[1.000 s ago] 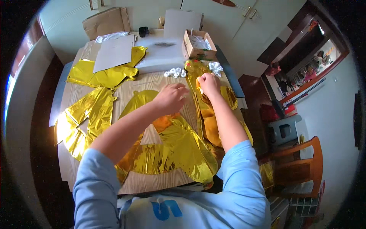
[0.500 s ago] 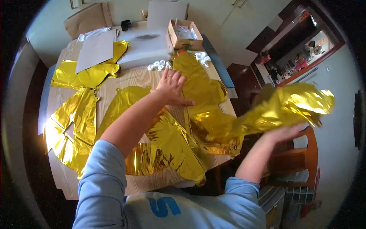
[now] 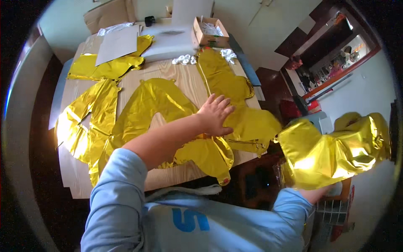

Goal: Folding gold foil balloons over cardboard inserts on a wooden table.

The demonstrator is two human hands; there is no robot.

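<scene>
**Q:** What's going on with the foil balloons right now?

**Me:** My left hand (image 3: 215,114) is pressed flat, fingers spread, on the gold balloons (image 3: 235,126) overlapping near the right edge of the tabletop (image 3: 184,77). My right hand (image 3: 312,194) is off to the side, past the table edge, clamped on the bottom of one crumpled gold balloon (image 3: 331,149) I'm holding up.

**Q:** So which step is that?

**Me:** I'd say sorting, pulling one piece clear of the pile. Next it probably needs a free spot, smoothed flat.

**Q:** How does it look?

**Me:** Shiny, creased, deflated, a bit bunched. The others lie flat across the wood.
</scene>
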